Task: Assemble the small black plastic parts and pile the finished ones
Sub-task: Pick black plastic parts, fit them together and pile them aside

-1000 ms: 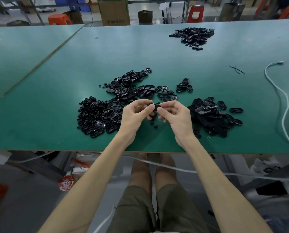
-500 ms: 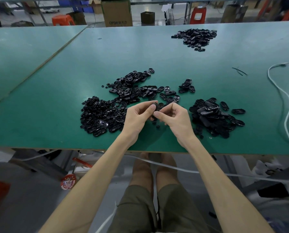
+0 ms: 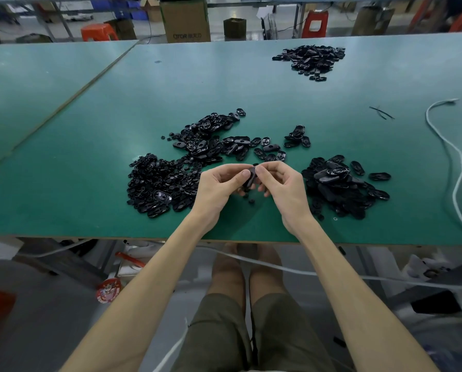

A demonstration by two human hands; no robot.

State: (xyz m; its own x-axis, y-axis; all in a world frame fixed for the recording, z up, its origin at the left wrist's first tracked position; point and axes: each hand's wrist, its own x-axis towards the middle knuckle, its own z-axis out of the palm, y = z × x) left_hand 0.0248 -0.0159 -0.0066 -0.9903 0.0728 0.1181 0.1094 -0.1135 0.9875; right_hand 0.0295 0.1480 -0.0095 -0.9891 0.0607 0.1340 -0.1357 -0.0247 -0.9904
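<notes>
A small black plastic part (image 3: pixel 252 176) is pinched between both hands just above the green table (image 3: pixel 90 167). My left hand (image 3: pixel 219 186) grips its left side with thumb and curled fingers; my right hand (image 3: pixel 283 186) pinches its right side. Most of the part is hidden by my fingers. A heap of tiny black pieces (image 3: pixel 160 186) lies to the left. A spread of oval black parts (image 3: pixel 213 140) lies beyond my hands. Another pile of larger black parts (image 3: pixel 342 189) sits to the right.
A far pile of black parts (image 3: pixel 310 59) lies near the table's back edge. A white cable (image 3: pixel 457 162) curves along the right side. Two loose black strips (image 3: pixel 381 112) lie at right. One tiny piece (image 3: pixel 251 201) sits under my hands. Cardboard boxes and red stools stand beyond.
My hands stay together on the small part, with only slight shifts of the fingers. The piles on the table are unchanged.
</notes>
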